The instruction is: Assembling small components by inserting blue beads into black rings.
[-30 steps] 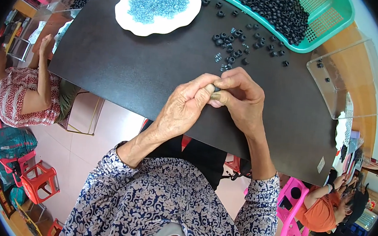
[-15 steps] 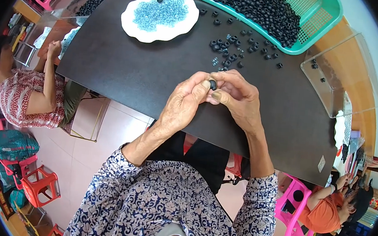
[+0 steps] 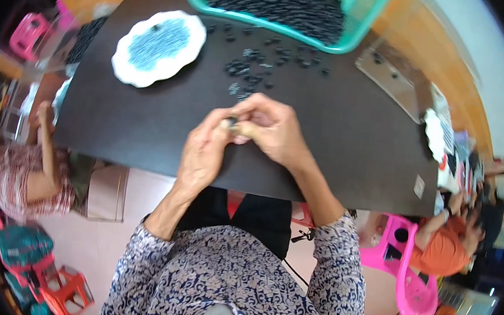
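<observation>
My left hand [image 3: 203, 153] and my right hand [image 3: 272, 129] meet over the near part of a black table [image 3: 349, 142]. Their fingertips pinch one small dark round part [image 3: 231, 121] between them. Just beyond my hands lies a loose scatter of small black parts [image 3: 254, 67] on the table. Farther back stands a teal basket [image 3: 346, 43] full of the same black pieces. A white scalloped plate [image 3: 125, 65] at the back left holds a heap of tiny blue pieces [image 3: 157, 42].
A clear plastic tray [image 3: 393, 80] lies at the right of the table. A person in a red patterned top [image 3: 28, 180] sits at the left. Another in orange [image 3: 445, 249] sits at the right beside a pink plastic stool [image 3: 404, 273]. More stools stand lower left.
The view has shifted, so the table and basket sit higher and nearer the frame's top. My hands stay together on the small dark part, moved slightly left.
</observation>
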A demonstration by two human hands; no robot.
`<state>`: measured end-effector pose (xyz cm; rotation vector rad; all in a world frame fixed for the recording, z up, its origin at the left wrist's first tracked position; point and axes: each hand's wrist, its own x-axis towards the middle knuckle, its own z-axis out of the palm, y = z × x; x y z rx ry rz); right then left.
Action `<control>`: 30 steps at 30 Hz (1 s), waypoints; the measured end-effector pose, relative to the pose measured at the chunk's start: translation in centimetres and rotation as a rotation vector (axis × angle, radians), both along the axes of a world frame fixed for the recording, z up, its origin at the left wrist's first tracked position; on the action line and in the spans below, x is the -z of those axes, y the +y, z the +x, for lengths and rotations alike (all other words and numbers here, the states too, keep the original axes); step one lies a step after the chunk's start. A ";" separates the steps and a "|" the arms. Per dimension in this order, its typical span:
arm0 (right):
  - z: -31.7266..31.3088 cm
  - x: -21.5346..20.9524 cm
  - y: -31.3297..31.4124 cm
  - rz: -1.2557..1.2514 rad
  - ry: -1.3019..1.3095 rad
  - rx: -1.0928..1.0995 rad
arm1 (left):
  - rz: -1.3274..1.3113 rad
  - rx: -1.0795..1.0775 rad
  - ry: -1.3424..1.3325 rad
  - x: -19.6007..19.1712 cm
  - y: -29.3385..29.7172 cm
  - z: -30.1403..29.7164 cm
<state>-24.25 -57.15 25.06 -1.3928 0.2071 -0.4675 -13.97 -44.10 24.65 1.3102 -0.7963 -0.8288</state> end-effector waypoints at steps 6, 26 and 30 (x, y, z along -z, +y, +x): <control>-0.4 -0.8 1.7 -0.561 -0.015 0.288 | -0.149 -0.008 0.263 0.3 -0.4 0.0; -14.9 -2.2 -28.5 -1.118 0.871 1.083 | 0.005 0.019 -0.132 -1.1 -0.3 -1.3; -12.3 -2.1 -27.5 -0.796 0.690 1.211 | 0.021 0.020 -0.129 -0.8 0.0 -0.9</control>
